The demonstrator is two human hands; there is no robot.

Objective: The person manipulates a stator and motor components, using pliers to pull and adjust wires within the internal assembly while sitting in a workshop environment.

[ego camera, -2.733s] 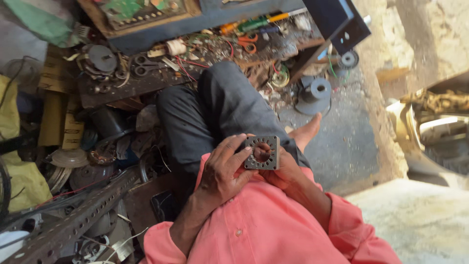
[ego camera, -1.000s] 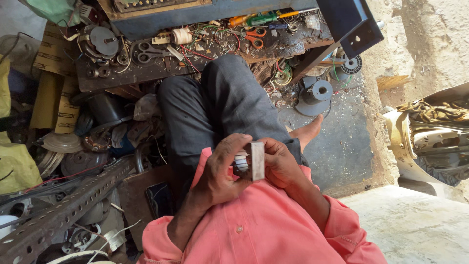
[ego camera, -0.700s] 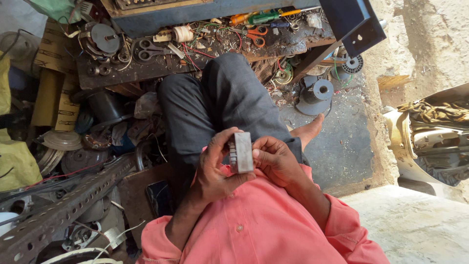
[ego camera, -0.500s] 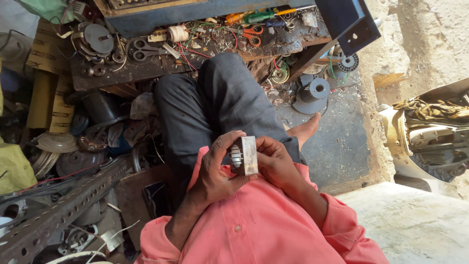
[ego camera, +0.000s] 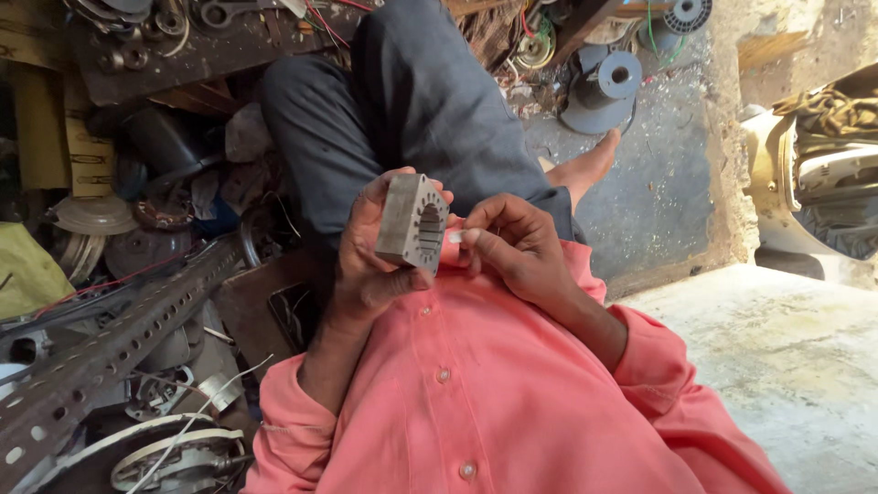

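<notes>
The person sat hemmed in: scrap metal and a perforated steel angle bar (ego camera: 110,357) crowded one side, while bare concrete floor (ego camera: 640,183) lay open beyond the knees, near a grey spool (ego camera: 604,87). The stator core (ego camera: 412,222), a squarish block of stacked grey steel with a toothed round bore, was held above the pink shirt (ego camera: 476,384). The left hand (ego camera: 370,265) gripped it, fingers curled behind, thumb beneath. The right hand (ego camera: 512,247), fingers bunched, touched its bore-side face with fingertips.
</notes>
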